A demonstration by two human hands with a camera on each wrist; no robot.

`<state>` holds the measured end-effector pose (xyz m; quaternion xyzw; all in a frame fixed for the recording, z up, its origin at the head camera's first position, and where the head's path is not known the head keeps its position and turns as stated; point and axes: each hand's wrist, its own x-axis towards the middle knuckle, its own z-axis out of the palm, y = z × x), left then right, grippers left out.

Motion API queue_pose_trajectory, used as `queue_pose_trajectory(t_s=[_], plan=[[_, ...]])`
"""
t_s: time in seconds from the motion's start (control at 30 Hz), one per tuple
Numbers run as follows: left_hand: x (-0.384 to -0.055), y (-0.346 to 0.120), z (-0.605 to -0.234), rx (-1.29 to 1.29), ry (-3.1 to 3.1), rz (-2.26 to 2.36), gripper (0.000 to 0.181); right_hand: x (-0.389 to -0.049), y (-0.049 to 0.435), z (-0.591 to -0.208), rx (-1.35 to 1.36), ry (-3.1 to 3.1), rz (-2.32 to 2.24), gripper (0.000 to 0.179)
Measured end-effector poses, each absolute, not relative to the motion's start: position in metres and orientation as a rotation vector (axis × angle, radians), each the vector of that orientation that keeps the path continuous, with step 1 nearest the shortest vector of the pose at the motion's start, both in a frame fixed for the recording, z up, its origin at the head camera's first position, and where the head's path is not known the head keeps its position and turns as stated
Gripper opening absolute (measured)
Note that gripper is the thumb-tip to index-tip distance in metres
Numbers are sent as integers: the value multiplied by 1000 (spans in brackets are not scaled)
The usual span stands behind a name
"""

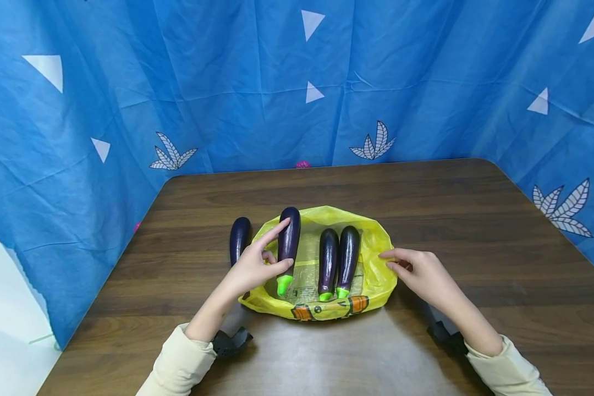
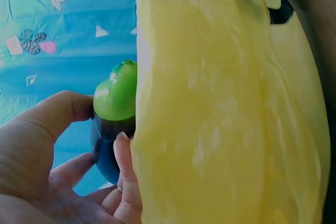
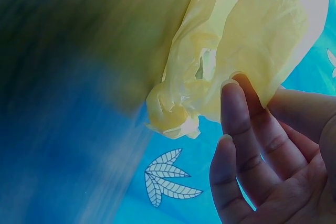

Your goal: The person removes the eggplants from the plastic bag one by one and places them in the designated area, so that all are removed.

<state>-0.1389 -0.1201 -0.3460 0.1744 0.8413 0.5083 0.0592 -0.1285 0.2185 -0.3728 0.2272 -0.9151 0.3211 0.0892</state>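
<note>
Left grip (image 1: 257, 267): clamped on an eggplant (image 1: 289, 236), your thumb near its green stem end and your index finger laid up along its side. Right grip (image 1: 418, 272): thumb and fingers together, pinching the right rim of the yellow plastic bag (image 1: 383, 269). The held eggplant is over the left part of the bag's mouth, stem end towards you, its dark tip reaching past the far rim.

In the bag: two more eggplants (image 1: 328, 261), side by side, green ends also towards you. Outside it: a fourth eggplant (image 1: 240, 236) on the table (image 1: 450, 192), just beside the bag's left edge; your left hand covers its lower part. From your left wrist, the bag's wall hides part of the held eggplant. Orange and black print runs along the bag's near side; a crumpled, gathered part shows from your right wrist.

Surface: dark brown wood grain, rounded far corners, a pale sheen in front of the bag. Room: a blue curtain (image 1: 277, 66) behind the table and at both sides, printed with white triangles and leaves. You wear cream sleeves (image 1: 183, 355) and black wrist straps (image 1: 230, 342).
</note>
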Motion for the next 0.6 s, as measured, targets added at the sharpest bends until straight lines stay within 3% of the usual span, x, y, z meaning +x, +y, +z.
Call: queue_pose_trajectory(t_s=[0.6], plan=[[-141,-183,-345,520,2474,1749,76,-128,218,-374,664,-2724,949,20]])
